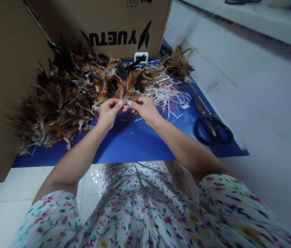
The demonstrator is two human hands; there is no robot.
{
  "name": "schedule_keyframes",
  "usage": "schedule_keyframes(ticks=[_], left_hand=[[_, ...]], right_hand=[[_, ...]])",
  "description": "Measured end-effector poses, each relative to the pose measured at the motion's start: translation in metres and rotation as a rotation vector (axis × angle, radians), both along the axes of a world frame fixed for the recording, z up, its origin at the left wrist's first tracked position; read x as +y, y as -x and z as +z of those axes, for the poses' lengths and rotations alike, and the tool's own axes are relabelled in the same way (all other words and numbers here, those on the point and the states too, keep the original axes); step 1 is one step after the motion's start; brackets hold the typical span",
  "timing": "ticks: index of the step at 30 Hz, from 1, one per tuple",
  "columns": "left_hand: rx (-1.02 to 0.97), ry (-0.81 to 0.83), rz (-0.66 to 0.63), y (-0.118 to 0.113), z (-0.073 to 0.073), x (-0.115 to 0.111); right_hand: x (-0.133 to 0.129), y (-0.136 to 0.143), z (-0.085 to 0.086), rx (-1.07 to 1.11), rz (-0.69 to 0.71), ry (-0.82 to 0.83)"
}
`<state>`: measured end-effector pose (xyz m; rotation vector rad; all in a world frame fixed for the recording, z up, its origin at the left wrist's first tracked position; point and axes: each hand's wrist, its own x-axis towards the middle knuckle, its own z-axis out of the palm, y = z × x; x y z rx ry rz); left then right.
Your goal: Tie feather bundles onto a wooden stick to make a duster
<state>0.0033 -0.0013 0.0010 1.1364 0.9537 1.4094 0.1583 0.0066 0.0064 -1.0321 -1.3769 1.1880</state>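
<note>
L hand [108, 113] and R hand [147, 108], equally nr, pinched the base of a brown feather bunch [127, 86] btwn them, its long axis running twd the far edge of the blue table [133, 143].

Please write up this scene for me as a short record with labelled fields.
Surface: blue tabletop
Left hand: left hand, fingertips pinched at the base of a feather tuft
Right hand: right hand, pinching at the same base, close to the left
Main pile: brown and black feathers, mostly left of and beyond the hands
Strands: white strips mixed with red ones, beyond the right hand
Tools: black-handled scissors, right side, beside a thin stick
Backdrop: cardboard with dark lettering
</note>
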Motion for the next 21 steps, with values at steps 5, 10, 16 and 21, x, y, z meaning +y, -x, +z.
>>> schedule_keyframes(ticks=[5, 10, 16, 21], left_hand=[[-0.007, -0.014, -0.005, 0.003, -0.004, 0.003], [0.048, -0.004, 0.0, 0.006, -0.004, 0.004], [0.14, -0.044, 0.007, 0.004, -0.005, 0.003], [0.19, -0.081, 0.016, 0.004, -0.008, 0.003]], right_hand=[[0.006, -0.002, -0.003, -0.028, -0.061, -0.112], [0.008, -0.011, 0.004, -0.135, -0.194, -0.334], [0.001, -0.016, 0.01, -0.295, -0.232, -0.531], [-0.002, -0.015, 0.01, -0.44, -0.205, -0.672]])
